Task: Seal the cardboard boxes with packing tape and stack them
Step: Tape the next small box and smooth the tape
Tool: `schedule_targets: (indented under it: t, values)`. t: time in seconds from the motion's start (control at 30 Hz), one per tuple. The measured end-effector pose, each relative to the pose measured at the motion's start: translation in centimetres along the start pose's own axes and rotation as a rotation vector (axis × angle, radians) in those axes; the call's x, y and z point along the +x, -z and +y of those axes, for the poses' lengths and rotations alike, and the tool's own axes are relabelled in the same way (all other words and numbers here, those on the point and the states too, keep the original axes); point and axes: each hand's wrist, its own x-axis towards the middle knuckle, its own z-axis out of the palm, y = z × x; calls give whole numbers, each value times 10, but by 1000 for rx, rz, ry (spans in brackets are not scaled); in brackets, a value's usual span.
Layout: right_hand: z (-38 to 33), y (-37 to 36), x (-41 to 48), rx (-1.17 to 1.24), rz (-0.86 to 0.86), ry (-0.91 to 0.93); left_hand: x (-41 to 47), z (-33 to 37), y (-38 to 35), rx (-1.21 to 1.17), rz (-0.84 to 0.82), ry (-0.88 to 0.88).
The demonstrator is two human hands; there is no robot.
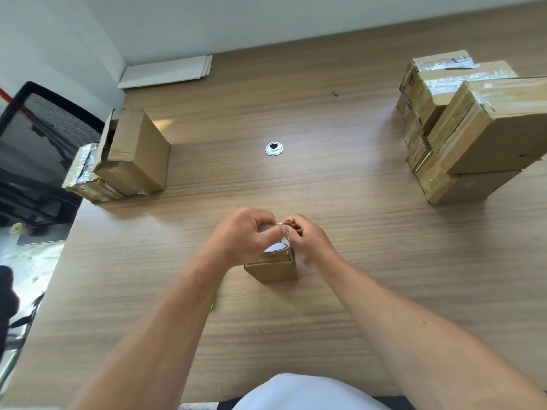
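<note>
A small cardboard box (pixel 273 269) stands on the wooden table (pixel 296 321) in front of me. On top of it sits a roll of packing tape (pixel 276 247), mostly hidden by my hands. My left hand (pixel 247 236) curls over the roll and grips it. My right hand (pixel 307 242) pinches something thin at the roll's far edge, probably the tape end. Sealed taped boxes (pixel 473 122) are stacked at the right. Two more boxes (pixel 130 155) stand at the left edge, one with an open flap.
A round cable grommet (pixel 274 148) is set in the table's middle. White flat sheets (pixel 168 71) lie at the far left by the wall. A black mesh chair (pixel 38 128) stands off the left edge. A green object (pixel 212 304) peeks out under my left forearm.
</note>
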Motion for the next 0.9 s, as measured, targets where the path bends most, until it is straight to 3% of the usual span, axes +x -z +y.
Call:
schedule_targets:
  t: [0.2, 0.33, 0.47, 0.7, 0.9]
  values:
    - [-6, 1, 2, -72, -168, 126, -3, 13, -3, 105, 3, -222]
    - [-21, 4, 6, 245, -358, 47, -1, 13, -2, 120, 32, -231]
    - [-32, 12, 9, 177, -530, 149, -1, 7, 0, 82, 24, -219]
    - [-36, 22, 16, -72, -595, 180, 1, -6, 2, -40, 4, -107]
    - [-17, 11, 28, -228, -493, 271, -1, -18, 13, -35, 22, -33]
